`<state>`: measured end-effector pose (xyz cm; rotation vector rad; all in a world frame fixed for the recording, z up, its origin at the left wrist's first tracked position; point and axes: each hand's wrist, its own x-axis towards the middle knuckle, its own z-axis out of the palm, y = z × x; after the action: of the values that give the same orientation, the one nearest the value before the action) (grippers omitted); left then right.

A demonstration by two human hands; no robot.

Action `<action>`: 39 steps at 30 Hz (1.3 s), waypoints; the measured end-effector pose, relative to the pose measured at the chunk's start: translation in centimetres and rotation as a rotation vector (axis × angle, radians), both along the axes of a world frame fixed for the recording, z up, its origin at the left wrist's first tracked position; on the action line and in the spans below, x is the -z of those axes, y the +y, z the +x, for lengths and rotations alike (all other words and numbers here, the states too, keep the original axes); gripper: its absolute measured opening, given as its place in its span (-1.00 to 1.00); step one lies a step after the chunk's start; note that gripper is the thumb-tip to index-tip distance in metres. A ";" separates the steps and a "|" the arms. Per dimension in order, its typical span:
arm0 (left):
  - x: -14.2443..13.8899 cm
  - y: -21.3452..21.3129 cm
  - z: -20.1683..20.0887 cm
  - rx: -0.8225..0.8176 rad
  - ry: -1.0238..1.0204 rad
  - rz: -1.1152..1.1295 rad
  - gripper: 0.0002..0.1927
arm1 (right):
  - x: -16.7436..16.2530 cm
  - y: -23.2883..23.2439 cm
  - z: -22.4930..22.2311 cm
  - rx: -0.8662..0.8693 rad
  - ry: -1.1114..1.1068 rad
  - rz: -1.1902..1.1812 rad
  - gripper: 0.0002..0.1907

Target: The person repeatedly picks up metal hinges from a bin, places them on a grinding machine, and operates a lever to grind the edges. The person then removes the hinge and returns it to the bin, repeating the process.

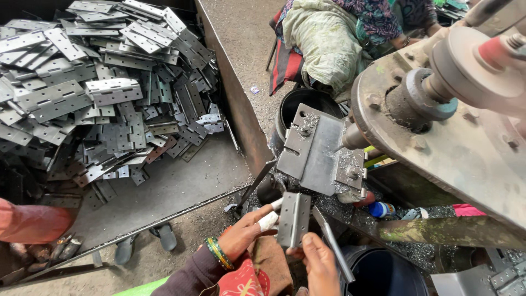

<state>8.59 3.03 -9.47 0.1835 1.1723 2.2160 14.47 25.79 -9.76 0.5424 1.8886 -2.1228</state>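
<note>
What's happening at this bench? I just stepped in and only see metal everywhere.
A person holds a grey metal hinge in both hands: the left hand, with a taped finger and bangles, grips its left edge, the right hand its lower end. It sits just below the drill machine's steel jig plate, which is strewn with shavings. A big pile of hinges fills the tray on the left. Another person sits beyond.

One small container [382, 209] was seen at about four o'clock from the picture's centre, lying on its side among metal shavings [334, 205] under the machine plate [320, 153]; it was a blue cylinder with a white end. No labels, signs or screens were seen.
</note>
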 end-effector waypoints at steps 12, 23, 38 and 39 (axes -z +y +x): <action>-3.1 0.9 -1.2 -0.102 0.413 -0.927 -0.53 | 0.0 4.2 -10.1 0.245 -0.136 -0.073 -0.55; -4.1 6.9 -8.6 -0.196 1.289 -1.054 -0.39 | -4.3 5.0 -2.8 -0.210 0.010 1.401 -0.53; -1.0 12.2 -11.3 -0.380 1.282 -1.399 -0.30 | 3.8 5.4 -0.4 -0.103 -0.291 1.261 -0.44; -0.8 12.2 -11.2 -0.377 1.279 -1.412 -0.31 | 5.3 5.1 -0.2 -0.089 -0.276 1.271 -0.40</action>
<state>-2.64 15.22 -8.62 0.8361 3.2707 0.7671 14.24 30.88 -15.04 0.8499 2.7681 -0.4919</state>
